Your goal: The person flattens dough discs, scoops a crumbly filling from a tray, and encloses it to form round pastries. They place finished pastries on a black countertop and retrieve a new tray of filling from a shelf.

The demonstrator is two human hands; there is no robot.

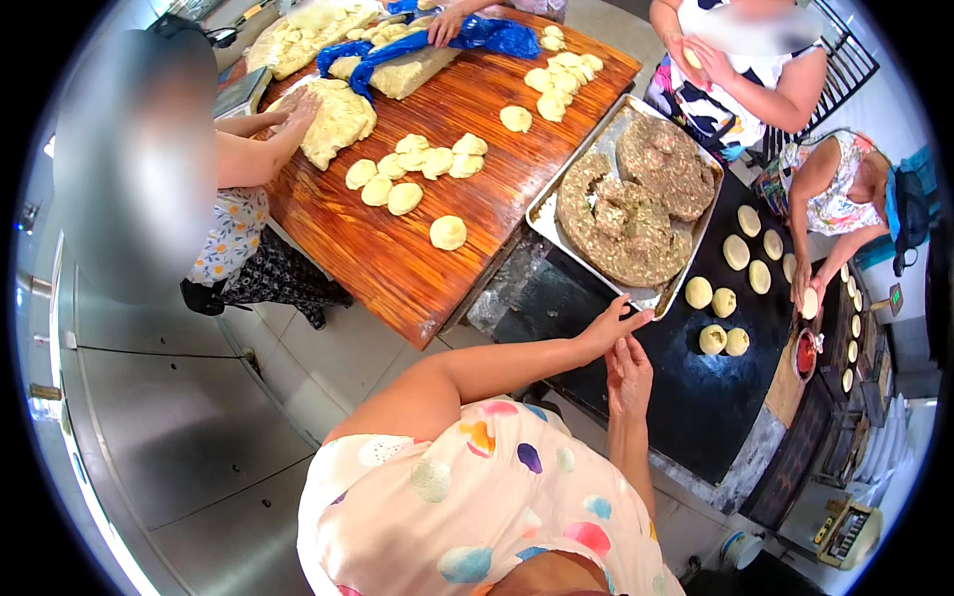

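Observation:
My left hand (608,331) reaches over the near corner of the metal tray (537,221), fingers stretched out and apart, holding nothing I can see. Just below it, my right hand (629,377) is raised, palm partly showing and fingers slightly bent. Its fingertips meet the underside of the left hand, and its palm looks bare. A big mass of brownish, speckled filling (621,233) lies in the tray, partly split into lobes. To the right of my hands, several round dough balls (713,339) sit on the black work surface (686,417); some show dark filling at the top.
On the wooden table (497,253) lie dough pieces (404,198), large dough slabs (338,124) and blue plastic (497,36). A person at left presses dough. Two people at right handle dough rounds, near flat discs (736,252) and a bowl of red stuff (806,354). Another hand (445,25) touches the plastic.

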